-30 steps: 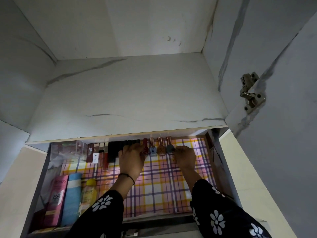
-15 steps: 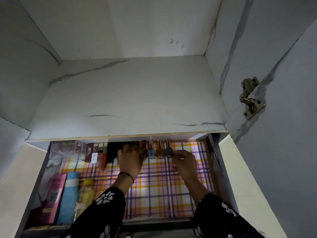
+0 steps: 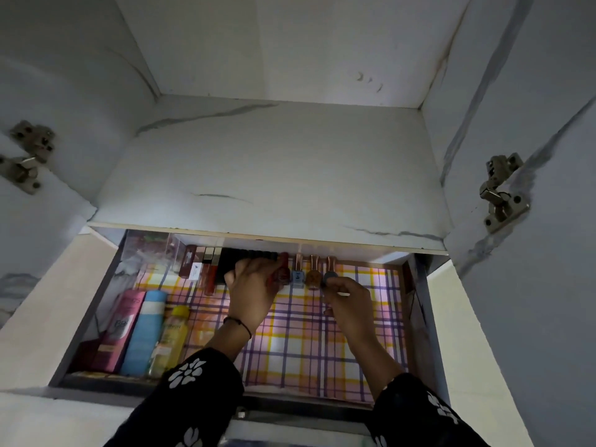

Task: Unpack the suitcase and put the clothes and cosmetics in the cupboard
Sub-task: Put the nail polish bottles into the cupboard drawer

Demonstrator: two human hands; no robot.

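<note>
Head view: left grip (image 3: pixel 254 287) is back-up at frame centre, fingers curled onto a red nail-polish bottle (image 3: pixel 283 270) and the right end of a row of black tubes (image 3: pixel 250 255); looks like it holds the red bottle, but the contact under the palm is hidden. Right grip (image 3: pixel 347 301) is just right of it, thumb and forefinger pinching a dark grey-blue bottle (image 3: pixel 329 279). Between the two sit a pale blue bottle (image 3: pixel 297 278) and an amber bottle (image 3: pixel 312 277), upright, side by side and touching or nearly so. All four bottles line the back edge of an open drawer (image 3: pixel 416 317) in the cupboard, on a plaid liner (image 3: pixel 306 356). Left of the black tubes are a few lip-colour sticks (image 3: pixel 206 269), then a clear box (image 3: pixel 151 250) in the drawer's upper-left corner. Along the drawer's left side, lying flat and close together: pink carton (image 3: pixel 121 327), blue tube (image 3: pixel 143 330), yellow bottle (image 3: pixel 169 340). Thin black band (image 3: pixel 239 324) on the left wrist; black sleeves with white flowers (image 3: pixel 190 372) at the bottom of the frame. Above the drawer is a white marble-look shelf (image 3: pixel 274 172). Door hinges at far left (image 3: pixel 27 156) and at right (image 3: pixel 501 191).
</note>
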